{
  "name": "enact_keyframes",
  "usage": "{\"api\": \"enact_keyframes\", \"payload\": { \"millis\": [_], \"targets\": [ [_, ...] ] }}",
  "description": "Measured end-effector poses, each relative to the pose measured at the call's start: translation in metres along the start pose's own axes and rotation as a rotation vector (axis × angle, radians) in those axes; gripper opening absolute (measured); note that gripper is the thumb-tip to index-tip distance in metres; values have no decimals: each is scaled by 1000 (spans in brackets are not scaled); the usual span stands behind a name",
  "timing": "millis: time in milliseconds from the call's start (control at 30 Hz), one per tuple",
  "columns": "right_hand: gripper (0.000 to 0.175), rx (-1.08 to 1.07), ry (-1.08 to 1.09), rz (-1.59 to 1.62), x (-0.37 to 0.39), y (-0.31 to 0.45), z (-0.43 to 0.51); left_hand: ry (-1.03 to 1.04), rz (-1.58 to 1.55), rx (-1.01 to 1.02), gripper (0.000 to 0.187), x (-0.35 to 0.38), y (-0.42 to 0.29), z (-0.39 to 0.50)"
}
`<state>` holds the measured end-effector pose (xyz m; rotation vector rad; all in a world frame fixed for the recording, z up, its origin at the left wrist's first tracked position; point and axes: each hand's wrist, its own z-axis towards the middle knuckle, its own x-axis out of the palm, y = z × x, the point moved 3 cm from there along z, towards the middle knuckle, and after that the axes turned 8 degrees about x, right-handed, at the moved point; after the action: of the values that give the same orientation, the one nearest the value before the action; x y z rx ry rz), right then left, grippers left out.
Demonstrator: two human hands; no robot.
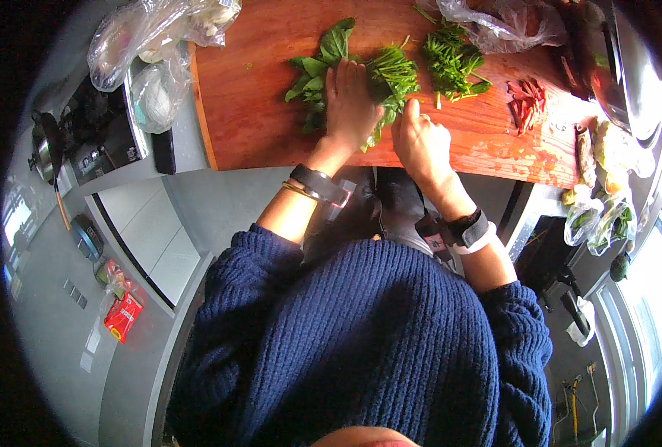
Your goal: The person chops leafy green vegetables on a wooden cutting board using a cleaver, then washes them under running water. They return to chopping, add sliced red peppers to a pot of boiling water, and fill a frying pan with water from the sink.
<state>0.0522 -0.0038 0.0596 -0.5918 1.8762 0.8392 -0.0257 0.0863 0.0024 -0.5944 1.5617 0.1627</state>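
My left hand [348,106] presses down on a bunch of leafy greens [335,42] on a reddish wooden board [264,112]. Its fingers point away from me, and leaves stick out on both sides. Just to the right, my right hand [424,139] is closed in a fist, apparently around a knife handle that the fingers hide. A dark patch between the hands looks like the knife blade [379,89], but it is hard to make out. Cut green stems [395,70] lie against it. Another pile of cut greens [454,61] sits farther right.
Red strips [527,105] lie on the board's wet right side. Plastic bags [135,44] and a dark phone-like slab [164,152] are at the left. A clear bag [504,25] lies at the back. Bagged vegetables [610,207] stand right, near a large metal vessel [638,72].
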Motion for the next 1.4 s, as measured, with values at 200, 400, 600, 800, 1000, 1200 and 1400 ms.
{"api": "enact_keyframes", "payload": {
  "millis": [200,400,600,800,1000,1200,1400],
  "targets": [
    [17,22,35,20,3,2,9,-18,58,18,73,-1,-2,0],
    [21,62,108,47,4,7,20,-5,156,19,64,0,-5,0],
    [24,48,132,27,10,8,28,69,243,4,66,0,-6,4],
    [23,63,144,30,29,-2,29,65,233,-30,65,-1,-8,7],
    [29,39,-32,175,65,-10,29,-112,36,28,53,4,-1,1],
    [20,-85,-235,178,65,-26,33,-68,63,-32,87,-5,8,-1],
    [18,18,-179,388,28,-57,37,93,105,-8,85,-29,27,6]
  ]
}}
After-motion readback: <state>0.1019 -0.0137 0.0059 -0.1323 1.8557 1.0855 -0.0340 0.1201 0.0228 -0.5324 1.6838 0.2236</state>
